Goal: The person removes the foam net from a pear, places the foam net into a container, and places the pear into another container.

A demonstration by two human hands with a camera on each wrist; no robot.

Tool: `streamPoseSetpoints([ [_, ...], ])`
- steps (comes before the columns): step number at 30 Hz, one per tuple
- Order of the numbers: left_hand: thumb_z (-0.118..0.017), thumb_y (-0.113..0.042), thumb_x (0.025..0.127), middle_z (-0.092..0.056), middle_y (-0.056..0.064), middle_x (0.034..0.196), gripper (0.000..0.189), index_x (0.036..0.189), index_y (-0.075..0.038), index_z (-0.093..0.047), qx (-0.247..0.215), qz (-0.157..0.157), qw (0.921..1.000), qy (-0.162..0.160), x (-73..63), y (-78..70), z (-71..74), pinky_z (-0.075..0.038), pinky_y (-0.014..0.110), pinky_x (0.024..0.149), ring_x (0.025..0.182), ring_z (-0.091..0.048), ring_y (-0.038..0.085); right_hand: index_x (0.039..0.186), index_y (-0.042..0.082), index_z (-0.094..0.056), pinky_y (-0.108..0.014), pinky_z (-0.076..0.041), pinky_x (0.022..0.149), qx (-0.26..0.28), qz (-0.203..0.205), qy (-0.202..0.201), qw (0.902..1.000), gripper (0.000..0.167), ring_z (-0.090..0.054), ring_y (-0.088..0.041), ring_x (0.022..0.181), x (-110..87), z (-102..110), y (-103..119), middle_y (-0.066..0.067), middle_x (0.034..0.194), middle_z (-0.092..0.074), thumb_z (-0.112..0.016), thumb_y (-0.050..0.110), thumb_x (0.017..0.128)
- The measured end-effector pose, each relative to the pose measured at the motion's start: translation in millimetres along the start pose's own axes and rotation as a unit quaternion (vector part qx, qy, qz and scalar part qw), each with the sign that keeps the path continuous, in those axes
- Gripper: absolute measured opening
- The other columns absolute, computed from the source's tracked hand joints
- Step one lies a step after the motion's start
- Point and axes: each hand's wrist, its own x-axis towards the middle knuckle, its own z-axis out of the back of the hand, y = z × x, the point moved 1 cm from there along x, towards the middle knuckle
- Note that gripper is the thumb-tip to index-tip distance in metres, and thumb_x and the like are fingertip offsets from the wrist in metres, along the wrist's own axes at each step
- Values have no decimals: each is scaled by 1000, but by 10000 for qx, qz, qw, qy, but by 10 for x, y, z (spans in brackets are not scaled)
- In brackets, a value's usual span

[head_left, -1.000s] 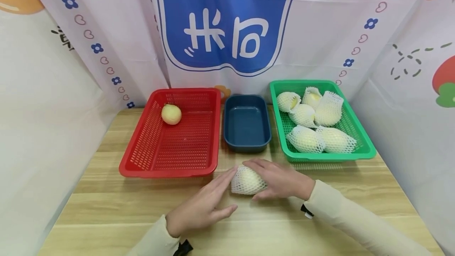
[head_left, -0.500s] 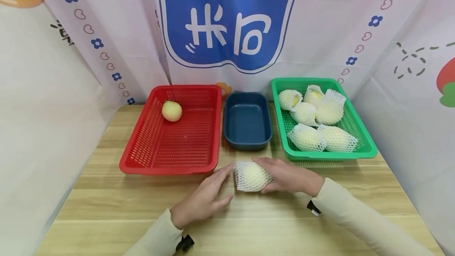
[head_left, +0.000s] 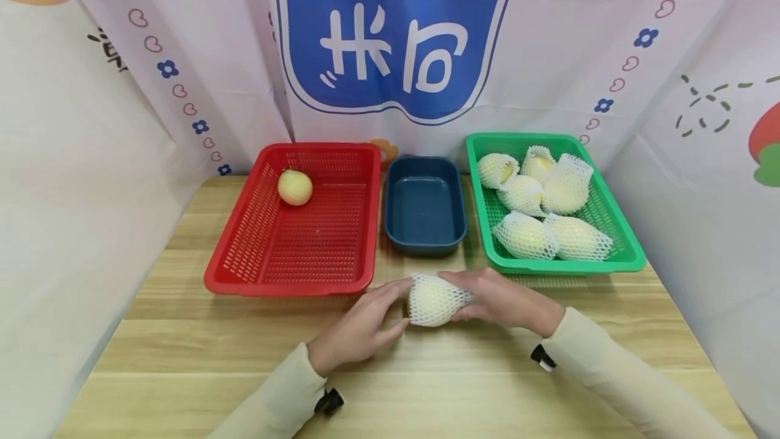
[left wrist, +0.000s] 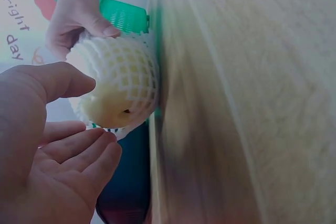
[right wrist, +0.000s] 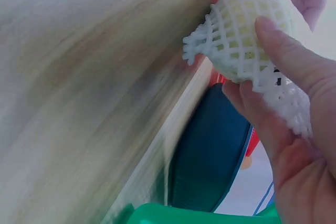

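A pale yellow pear in a white foam net is held just over the table, in front of the blue box. My right hand grips it from the right, with the thumb on one side and fingers on the other in the right wrist view. The left wrist view shows the pear's bare end at the net's opening. My left hand reaches toward that end with thumb and fingers spread, fingertips right at the net's edge.
A red basket at the left holds one bare pear. The dark blue box stands at the middle. Several netted pears lie in a green basket at the right. A printed cloth hangs behind.
The pear and my right hand have moved slightly right. My left hand drew back a little, then came forward to the pear's left end. The baskets have stayed in place.
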Motion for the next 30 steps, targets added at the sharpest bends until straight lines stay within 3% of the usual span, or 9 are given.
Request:
streamPoseSetpoints([
  [8,-75,-18,98,-55,15,156,68,156,-1,-44,-108,41,9999,105,69,30,-34,-46,43,119,146,-54,26,152,14,-58,-37,-62,95,333,172,-252,9990,66,-73,-21,120,-45,-25,-20,-5,139,-72,-82,26,91],
  [20,-79,-29,96,-45,13,165,85,164,-7,-33,19,107,9987,505,190,-10,-95,-42,43,122,152,-46,26,140,8,-68,-27,-63,80,294,373,-429,9979,54,-78,-16,103,-57,49,5,-6,119,-80,-83,16,89],
  [25,-81,-32,94,-45,12,165,89,165,-8,-31,73,6,9984,557,263,-41,-131,-44,43,121,151,-48,26,137,7,-70,-26,-63,82,446,472,-473,9968,50,-79,-17,103,-50,39,-1,-7,118,-80,-82,13,89],
  [30,-83,-33,92,-49,10,161,90,164,-10,-34,-18,109,9980,615,340,-61,-180,-48,40,117,146,-52,23,134,7,-72,-25,-63,82,468,422,-468,9969,45,-78,-16,102,-36,26,14,-8,117,-80,-82,12,90],
])
